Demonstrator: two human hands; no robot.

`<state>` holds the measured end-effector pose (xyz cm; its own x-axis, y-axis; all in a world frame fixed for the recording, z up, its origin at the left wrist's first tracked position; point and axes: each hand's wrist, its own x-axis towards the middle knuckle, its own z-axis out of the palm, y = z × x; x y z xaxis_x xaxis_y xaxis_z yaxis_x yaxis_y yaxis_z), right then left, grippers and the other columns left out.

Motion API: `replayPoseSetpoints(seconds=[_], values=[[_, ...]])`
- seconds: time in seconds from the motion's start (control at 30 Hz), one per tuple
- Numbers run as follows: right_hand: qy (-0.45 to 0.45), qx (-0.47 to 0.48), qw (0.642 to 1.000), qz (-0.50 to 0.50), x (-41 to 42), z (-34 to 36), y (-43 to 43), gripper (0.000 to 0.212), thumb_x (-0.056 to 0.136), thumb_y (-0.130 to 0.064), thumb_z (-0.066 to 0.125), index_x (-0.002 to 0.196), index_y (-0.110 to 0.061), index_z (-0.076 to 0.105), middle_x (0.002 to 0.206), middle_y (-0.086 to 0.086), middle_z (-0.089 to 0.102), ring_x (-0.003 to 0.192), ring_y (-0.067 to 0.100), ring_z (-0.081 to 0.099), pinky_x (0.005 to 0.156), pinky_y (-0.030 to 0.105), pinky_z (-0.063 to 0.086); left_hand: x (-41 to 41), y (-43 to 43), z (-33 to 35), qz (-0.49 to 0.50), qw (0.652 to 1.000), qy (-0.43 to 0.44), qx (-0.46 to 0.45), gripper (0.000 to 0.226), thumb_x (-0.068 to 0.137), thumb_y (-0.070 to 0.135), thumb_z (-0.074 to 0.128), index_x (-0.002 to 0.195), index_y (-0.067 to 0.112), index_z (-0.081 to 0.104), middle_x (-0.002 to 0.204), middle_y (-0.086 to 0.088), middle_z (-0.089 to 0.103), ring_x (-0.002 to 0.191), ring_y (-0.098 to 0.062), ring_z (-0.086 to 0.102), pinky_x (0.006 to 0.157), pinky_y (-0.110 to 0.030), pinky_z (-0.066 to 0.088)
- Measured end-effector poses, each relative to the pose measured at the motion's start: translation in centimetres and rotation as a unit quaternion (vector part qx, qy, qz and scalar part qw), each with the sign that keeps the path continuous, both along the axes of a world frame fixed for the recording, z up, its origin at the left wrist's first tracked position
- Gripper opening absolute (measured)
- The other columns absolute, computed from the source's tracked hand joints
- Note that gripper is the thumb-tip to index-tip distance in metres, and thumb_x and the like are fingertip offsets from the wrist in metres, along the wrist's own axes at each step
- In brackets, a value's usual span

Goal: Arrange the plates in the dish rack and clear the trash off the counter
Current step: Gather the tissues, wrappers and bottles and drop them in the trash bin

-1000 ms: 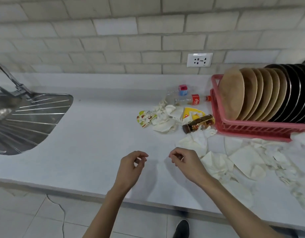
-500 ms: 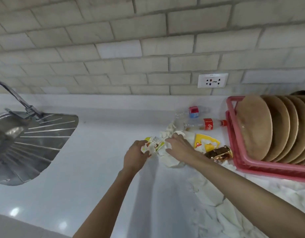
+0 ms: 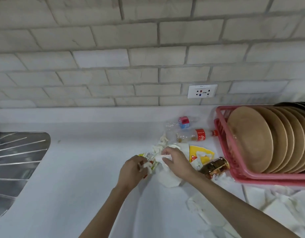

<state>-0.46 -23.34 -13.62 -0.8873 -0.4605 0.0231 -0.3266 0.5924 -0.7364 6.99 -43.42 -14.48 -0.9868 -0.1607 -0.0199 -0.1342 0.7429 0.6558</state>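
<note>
Fingers [image 3: 138, 160] of the left hand [image 3: 131, 170] curl round a green-and-white wrapper [image 3: 149, 156] and a bit of white paper, gripping both low over the counter [image 3: 79, 186]. Right hand [image 3: 178, 163] fingers [image 3: 169, 150] bend down and pinch a crumpled tissue [image 3: 162, 158] just beside the wrapper, with more tissue spread under the palm. Close on the right lie a yellow packet [image 3: 194, 151] and a brown bottle [image 3: 215, 166] on its side, the bottle just beside the pink rack [image 3: 222, 115]. Behind them a cola bottle [image 3: 194, 135] and a clear bottle [image 3: 183, 122] lie near the wall. Tan plates [image 3: 251, 140] stand on edge in the rack, with dark ones behind them at the frame edge. Torn paper scraps [image 3: 277, 206] cover the counter in front of the rack. Far left is the sink [image 3: 19, 152] drainboard.
</note>
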Motion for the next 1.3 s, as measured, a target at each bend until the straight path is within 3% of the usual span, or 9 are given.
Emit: replayPoseSetpoints(seconds=[0.17, 0.33, 0.5, 0.6, 0.77, 0.9, 1.03, 1.2, 1.3], values=[[-0.158, -0.146, 0.968, -0.132, -0.3, 2.1, 1.4, 0.021, 0.094, -0.009, 0.053, 0.078, -0.022, 0.052, 0.072, -0.007, 0.047, 0.070, 0.012, 0.044, 0.069, 0.030, 0.036, -1.7, 0.4, 0.4, -0.039, 0.995, 0.043, 0.080, 0.020, 0.085, 0.019, 0.072, 0.103, 0.027, 0.075, 0.086, 0.010, 0.058, 0.072, -0.010, 0.059, 0.065, -0.020, 0.047], [-0.175, -0.133, 0.958, -0.186, 0.2, 3.9, 2.6, 0.019, 0.086, -0.025, 0.043, 0.069, -0.015, 0.039, 0.069, -0.003, 0.036, 0.067, 0.016, 0.036, 0.065, 0.033, 0.031, -5.9, 1.0, 0.7, -0.086, 0.995, 0.044, 0.013, 0.013, 0.079, 0.034, 0.081, 0.089, 0.027, 0.075, 0.084, 0.015, 0.060, 0.075, -0.007, 0.058, 0.063, -0.026, 0.044], [-0.187, -0.129, 0.948, -0.223, 1.3, 3.8, 3.5, 0.022, 0.085, -0.026, 0.042, 0.068, -0.014, 0.035, 0.066, 0.004, 0.029, 0.063, 0.019, 0.032, 0.062, 0.035, 0.025, -8.9, 2.4, -0.4, -0.145, 0.985, -0.025, -0.091, 0.017, 0.078, 0.032, 0.082, 0.093, 0.024, 0.077, 0.126, 0.011, 0.062, 0.110, -0.014, 0.055, 0.078, -0.025, 0.042], [-0.197, -0.136, 0.945, -0.222, 1.7, 3.3, 3.8, 0.045, 0.085, -0.039, 0.050, 0.062, -0.003, 0.035, 0.061, 0.009, 0.033, 0.054, 0.021, 0.035, 0.059, 0.033, 0.030, -9.0, 3.1, -1.1, -0.139, 0.984, -0.045, -0.100, 0.015, 0.077, 0.020, 0.079, 0.092, 0.019, 0.076, 0.112, 0.005, 0.070, 0.102, -0.020, 0.061, 0.077, -0.026, 0.040], [-0.213, -0.157, 0.941, -0.211, 1.9, 2.3, 4.0, 0.032, 0.088, -0.011, 0.064, 0.062, -0.002, 0.049, 0.058, 0.016, 0.059, 0.045, 0.032, 0.059, 0.039, 0.028, 0.039, -8.0, 2.6, -0.8, -0.130, 0.990, 0.017, -0.045, 0.017, 0.073, 0.006, 0.077, 0.081, 0.020, 0.074, 0.090, 0.004, 0.069, 0.083, -0.021, 0.064, 0.069, -0.034, 0.051], [-0.204, -0.170, 0.943, -0.202, 1.9, 2.2, 3.5, 0.028, 0.088, -0.003, 0.064, 0.073, -0.015, 0.043, 0.062, 0.008, 0.064, 0.036, 0.026, 0.054, 0.035, 0.020, 0.031, -6.4, 1.8, 1.0, -0.085, 0.995, 0.029, 0.051, 0.025, 0.074, 0.003, 0.079, 0.089, 0.021, 0.069, 0.087, 0.004, 0.066, 0.073, -0.018, 0.061, 0.068, -0.035, 0.054], [-0.198, -0.152, 0.953, -0.171, 2.3, 2.2, 2.9, 0.019, 0.090, -0.010, 0.067, 0.082, -0.012, 0.051, 0.052, 0.003, 0.061, 0.031, 0.015, 0.033, 0.035, 0.016, 0.025, -3.7, 1.0, 2.6, -0.064, 0.990, 0.001, 0.129, 0.050, 0.076, 0.004, 0.079, 0.117, 0.027, 0.061, 0.090, 0.008, 0.063, 0.072, -0.009, 0.059, 0.064, -0.010, 0.046], [-0.177, -0.117, 0.968, -0.132, 3.2, 3.1, 1.6, 0.051, 0.090, -0.034, 0.070, 0.051, -0.008, 0.051, 0.039, -0.008, 0.040, 0.038, 0.009, 0.035, 0.048, 0.017, 0.031, -0.5, 0.3, 2.1, -0.005, 0.980, -0.015, 0.198, 0.004, 0.082, 0.022, 0.065, 0.085, 0.024, 0.068, 0.089, 0.002, 0.062, 0.077, -0.007, 0.058, 0.065, -0.015, 0.042], [-0.212, -0.116, 0.961, -0.133, 3.8, 3.5, 1.0, 0.064, 0.095, -0.045, 0.059, 0.044, -0.017, 0.033, 0.045, -0.003, 0.030, 0.043, 0.013, 0.030, 0.052, 0.025, 0.031, 1.1, 0.7, 1.6, 0.037, 0.963, -0.042, 0.262, 0.009, 0.083, 0.020, 0.056, 0.080, 0.015, 0.063, 0.078, 0.007, 0.060, 0.066, -0.005, 0.052, 0.059, -0.013, 0.037]])
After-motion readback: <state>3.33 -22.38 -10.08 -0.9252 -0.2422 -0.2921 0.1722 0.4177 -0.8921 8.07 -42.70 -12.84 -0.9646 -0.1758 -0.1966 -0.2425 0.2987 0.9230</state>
